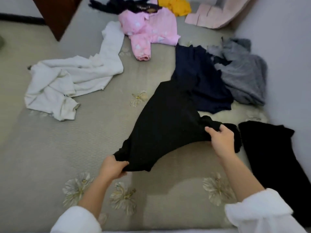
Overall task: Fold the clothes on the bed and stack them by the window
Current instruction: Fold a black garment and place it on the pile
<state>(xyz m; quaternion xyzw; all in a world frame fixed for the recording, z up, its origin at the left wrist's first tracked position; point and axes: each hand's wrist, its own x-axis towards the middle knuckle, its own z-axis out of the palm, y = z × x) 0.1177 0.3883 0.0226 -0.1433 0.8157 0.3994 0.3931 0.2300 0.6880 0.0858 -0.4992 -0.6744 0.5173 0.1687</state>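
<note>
A black garment (pixel 165 125) is stretched over the middle of the bed, lifted at its near edge. My left hand (pixel 112 168) grips its lower left corner. My right hand (pixel 220 138) grips its right corner, near the wall side. The far end of the garment still lies on a dark navy garment (pixel 200 81). Another black piece (pixel 276 157) lies flat at the right, beside the wall.
The grey-green bed cover (pixel 67 148) has embroidered flowers. A white garment (pixel 72 81) lies crumpled at left, a pink one (pixel 151 31) at the back, a grey one (pixel 244 76) by the wall, yellow cloth (pixel 176 5) and a pale pink pillow (pixel 215 15) at the far end. A dark wooden door (pixel 57 15) stands back left.
</note>
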